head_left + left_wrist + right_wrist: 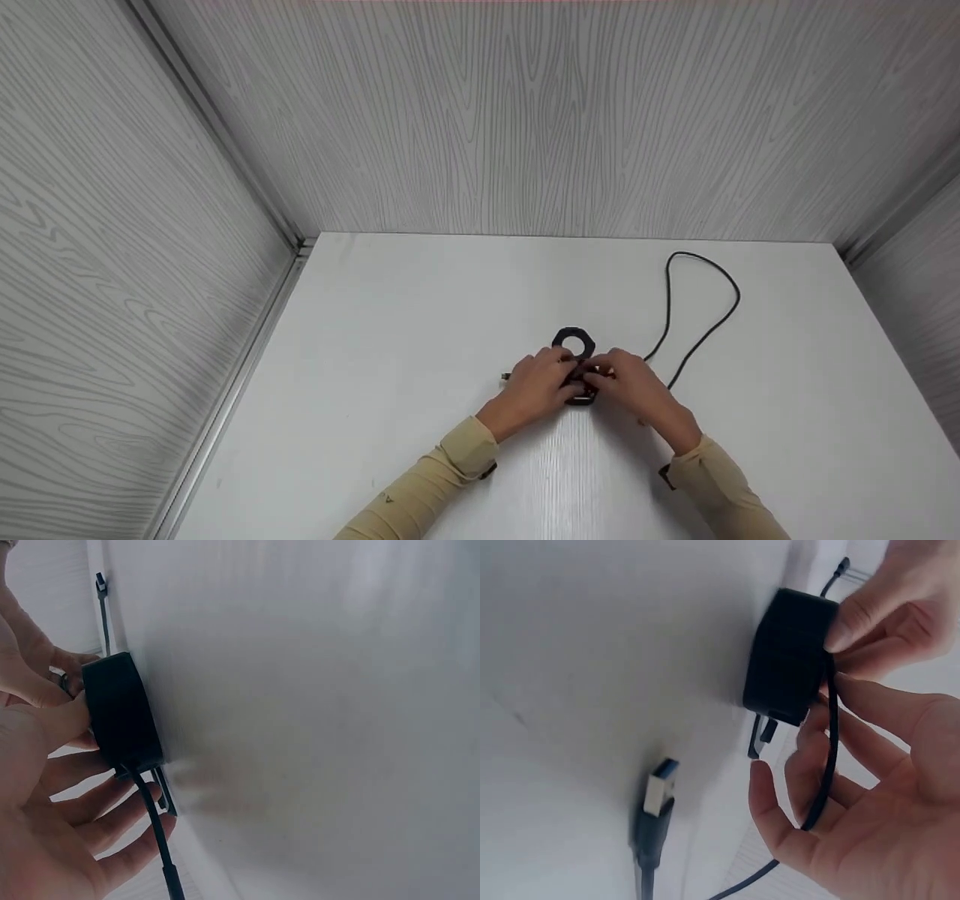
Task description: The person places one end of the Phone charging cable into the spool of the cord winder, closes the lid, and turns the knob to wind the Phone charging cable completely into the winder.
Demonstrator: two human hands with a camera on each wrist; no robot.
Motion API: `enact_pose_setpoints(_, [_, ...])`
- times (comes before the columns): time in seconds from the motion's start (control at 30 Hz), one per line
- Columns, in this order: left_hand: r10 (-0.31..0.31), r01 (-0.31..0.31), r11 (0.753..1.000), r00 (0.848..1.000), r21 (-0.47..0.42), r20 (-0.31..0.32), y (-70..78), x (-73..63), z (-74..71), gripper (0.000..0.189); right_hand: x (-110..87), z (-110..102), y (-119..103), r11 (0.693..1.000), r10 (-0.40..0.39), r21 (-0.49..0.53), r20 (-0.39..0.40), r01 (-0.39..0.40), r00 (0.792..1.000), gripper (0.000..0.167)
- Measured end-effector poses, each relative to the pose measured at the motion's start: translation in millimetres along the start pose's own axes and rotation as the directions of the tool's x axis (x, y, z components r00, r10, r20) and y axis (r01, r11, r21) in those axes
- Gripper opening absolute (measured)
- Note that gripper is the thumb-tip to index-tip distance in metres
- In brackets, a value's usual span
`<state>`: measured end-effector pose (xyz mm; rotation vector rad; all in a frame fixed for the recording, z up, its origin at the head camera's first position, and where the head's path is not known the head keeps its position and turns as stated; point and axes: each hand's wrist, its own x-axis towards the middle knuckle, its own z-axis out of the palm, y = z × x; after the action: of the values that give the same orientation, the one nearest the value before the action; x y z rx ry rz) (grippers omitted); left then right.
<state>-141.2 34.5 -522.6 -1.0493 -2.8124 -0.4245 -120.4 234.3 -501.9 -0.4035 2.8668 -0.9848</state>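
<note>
A black angular case (787,656) lies on the white table between both hands, with a flat black ring (589,345) standing out on its far side. My left hand (534,384) grips the case, its thumb pressed against the side in the right wrist view. My right hand (634,382) is at the case's other side, thumb and fingers bent around a black cable (831,750) that runs along the case's edge. In the left wrist view, a short cable end (161,840) leaves the case near the left fingers. The hands hide most of the case's inside from above.
A USB plug (660,791) lies on the table beside the right hand. The black cable spreads in a long loop (738,296) toward the back right. Another small connector (505,376) sticks out left of the left hand. Wood-grain panels (480,120) wall in the table (405,300).
</note>
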Motion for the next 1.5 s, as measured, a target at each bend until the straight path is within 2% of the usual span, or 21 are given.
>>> enact_pose_setpoints(0.27, [-0.022,0.023,0.999,0.999,-0.039,0.028,0.1,5.1,-4.4,0.029,1.1,-5,-3,0.997,-0.01,-0.082,0.002,0.01,1.0,0.019])
enact_pose_setpoints(0.53, [-0.014,0.022,0.99,0.998,-0.142,0.056,2.0,3.1,-0.3,0.028,-5.0,9,-6,0.973,0.005,-0.227,-0.102,-0.028,0.995,0.013])
enact_pose_setpoints(0.67, [-0.017,0.028,0.983,0.998,-0.183,0.062,1.3,1.4,1.3,0.031,-6.5,17,-9,0.955,-0.045,-0.295,-0.192,-0.014,0.98,0.007])
enact_pose_setpoints(0.77, [-0.016,0.029,0.981,0.998,-0.194,0.068,0.0,1.4,1.4,0.031,-6.9,25,-10,0.927,-0.109,-0.374,-0.254,0.006,0.961,0.009])
enact_pose_setpoints(0.9, [-0.002,0.017,0.975,0.998,-0.221,0.069,-2.0,4.2,0.6,0.029,-4.9,29,-11,0.891,-0.142,-0.453,-0.293,-0.007,0.945,0.012])
enact_pose_setpoints(1.07, [0.005,0.012,0.971,0.997,-0.239,0.073,-3.2,7.6,-0.5,0.03,0.6,24,-15,0.891,-0.059,-0.45,-0.256,-0.065,0.965,0.014])
enact_pose_setpoints(1.23, [0.006,0.006,0.973,0.999,-0.232,0.048,-3.0,10.8,-0.7,0.029,6.5,15,-24,0.893,0.041,-0.432,-0.201,-0.126,0.979,0.017])
enact_pose_setpoints(1.37, [0.0,0.015,0.974,0.998,-0.224,0.066,-1.8,11.1,-0.5,0.03,8.8,13,-26,0.887,0.066,-0.44,-0.173,-0.137,0.983,0.017])
enact_pose_setpoints(1.5, [-0.013,0.03,0.976,0.997,-0.215,0.078,-2.1,10.0,0.1,0.029,13.4,9,-26,0.906,0.105,-0.398,-0.112,-0.142,0.988,0.016])
